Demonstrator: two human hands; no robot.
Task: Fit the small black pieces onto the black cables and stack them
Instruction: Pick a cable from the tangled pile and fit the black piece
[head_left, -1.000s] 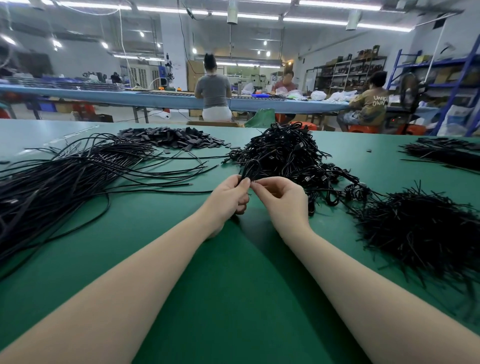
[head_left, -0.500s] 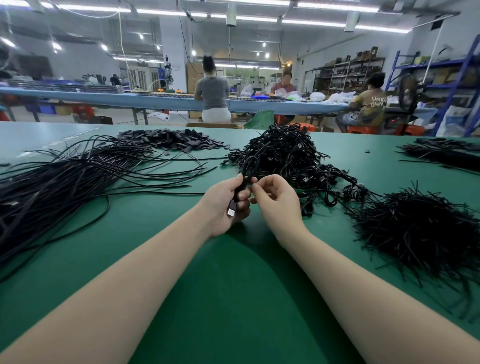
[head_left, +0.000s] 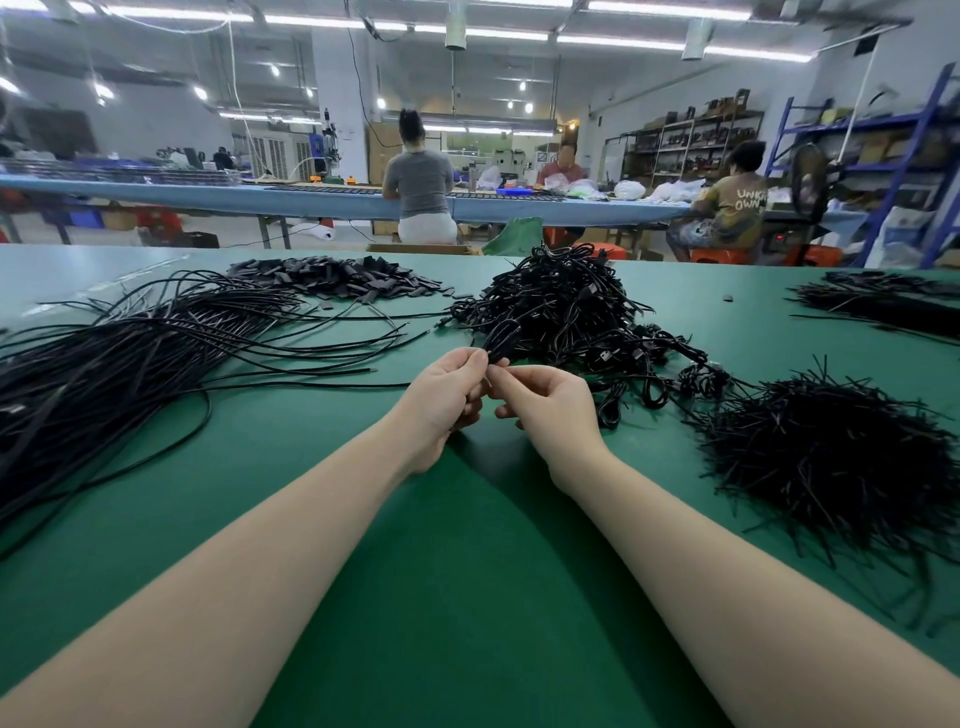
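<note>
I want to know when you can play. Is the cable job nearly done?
Not nearly. Done: a tangled heap of fitted cables sits just beyond the hands. In hand: the left hand and right hand both pinch one looped cable. Left: a big spread of loose cables on the left, and a pile of small black pieces further back.

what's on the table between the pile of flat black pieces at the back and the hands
In the head view, loose black cable ends cross the green table between the flat pieces and the hands.
</note>
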